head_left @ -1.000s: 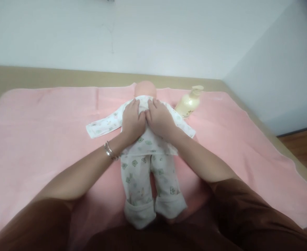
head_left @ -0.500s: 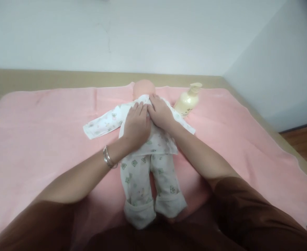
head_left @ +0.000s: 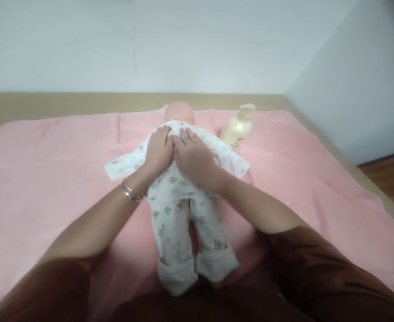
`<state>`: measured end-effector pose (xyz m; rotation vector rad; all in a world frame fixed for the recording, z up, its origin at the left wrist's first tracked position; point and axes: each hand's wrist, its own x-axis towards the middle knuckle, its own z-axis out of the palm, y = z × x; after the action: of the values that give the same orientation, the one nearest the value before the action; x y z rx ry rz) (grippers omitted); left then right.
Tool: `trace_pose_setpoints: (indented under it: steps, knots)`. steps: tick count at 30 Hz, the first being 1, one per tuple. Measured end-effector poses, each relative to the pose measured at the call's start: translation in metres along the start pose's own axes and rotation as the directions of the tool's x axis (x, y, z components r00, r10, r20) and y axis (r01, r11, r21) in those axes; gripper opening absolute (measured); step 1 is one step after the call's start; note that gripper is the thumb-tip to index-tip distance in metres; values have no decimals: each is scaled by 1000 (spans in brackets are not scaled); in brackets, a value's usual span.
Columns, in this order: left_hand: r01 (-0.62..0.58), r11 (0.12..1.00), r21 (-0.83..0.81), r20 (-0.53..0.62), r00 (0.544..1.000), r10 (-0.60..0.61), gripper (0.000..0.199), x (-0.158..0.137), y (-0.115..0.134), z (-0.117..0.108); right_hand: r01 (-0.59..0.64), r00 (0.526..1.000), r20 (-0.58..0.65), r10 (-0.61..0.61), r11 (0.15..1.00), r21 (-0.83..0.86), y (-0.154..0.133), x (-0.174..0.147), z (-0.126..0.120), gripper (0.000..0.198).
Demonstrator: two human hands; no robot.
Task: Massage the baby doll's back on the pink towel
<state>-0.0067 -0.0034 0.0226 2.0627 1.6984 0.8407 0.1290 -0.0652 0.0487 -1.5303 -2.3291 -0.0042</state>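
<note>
A baby doll lies face down, its bald head toward the wall. It wears a white printed shirt and matching trousers with turned-up cuffs. My left hand, with silver bangles at the wrist, rests flat on the left upper back of the shirt. Lower and to the right, my right hand lies flat over the doll's back, fingers stretched toward its head. The two hands meet near the middle of the back. Neither holds anything.
A cream pump bottle stands beside the doll's right sleeve. Under everything spreads a pink blanket over a tan surface. A pale wall rises behind, and wooden floor shows at the right.
My left hand has slid up and left toward the doll's shoulder. My right hand has moved down and slightly left along the back. The view has shifted a little.
</note>
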Motion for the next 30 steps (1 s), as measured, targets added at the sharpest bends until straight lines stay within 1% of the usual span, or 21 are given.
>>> trace_pose_setpoints:
  steps: [2, 4, 6, 8, 10, 12, 14, 16, 19, 21, 23, 26, 28, 30]
  knots:
    - [-15, 999, 49, -22, 1000, 17, 54, -9, 8, 1, -48, 999, 1, 48, 997, 55, 15, 12, 2, 55]
    - [-73, 992, 104, -33, 996, 77, 55, -23, 19, 3, -109, 994, 36, 106, 989, 100, 31, 24, 3, 56]
    - [-151, 979, 137, -15, 988, 154, 58, -38, 30, 5, -143, 988, 71, 135, 981, 132, 44, 32, 3, 57]
    - [-194, 972, 135, 20, 981, 193, 60, -46, 37, 6, -144, 988, 73, 135, 980, 136, 49, 35, 3, 56]
    - [-184, 977, 103, 48, 982, 180, 61, -46, 37, 5, -136, 990, 52, 131, 985, 103, 47, 34, 2, 55]
    - [-137, 989, 51, 60, 989, 134, 63, -36, 30, 4, -132, 991, 30, 131, 990, 44, 39, 29, 0, 54]
    - [-61, 998, -13, 44, 997, 61, 62, -22, 19, 3, -132, 991, 22, 132, 991, -9, 28, 21, -1, 54]
    - [16, 997, -80, 20, 1000, -15, 60, -9, 7, 2, -108, 994, 24, 109, 993, -42, 17, 13, -2, 55]
    - [61, 988, -139, -2, 998, -61, 58, 2, -3, 2, -40, 999, 24, 41, 998, -54, 3, 1, -2, 57]
    - [45, 990, -136, -12, 999, -47, 56, 4, -4, 2, -16, 1000, 13, 16, 999, -42, 0, -2, -3, 57]
    - [25, 994, -104, -15, 1000, -27, 54, 2, -2, 2, -17, 1000, 18, 17, 1000, -3, 4, 1, -2, 57]
    - [-5, 1000, -23, -28, 1000, 4, 53, -7, 5, 4, -78, 995, 67, 72, 993, 85, 22, 16, -1, 59]
    - [-62, 998, 29, -37, 997, 64, 56, -18, 12, 7, -134, 988, 97, 122, 983, 128, 36, 27, 2, 63]
    - [-147, 987, 61, -35, 988, 150, 58, -29, 19, 9, -163, 984, 103, 149, 976, 145, 46, 35, 5, 66]
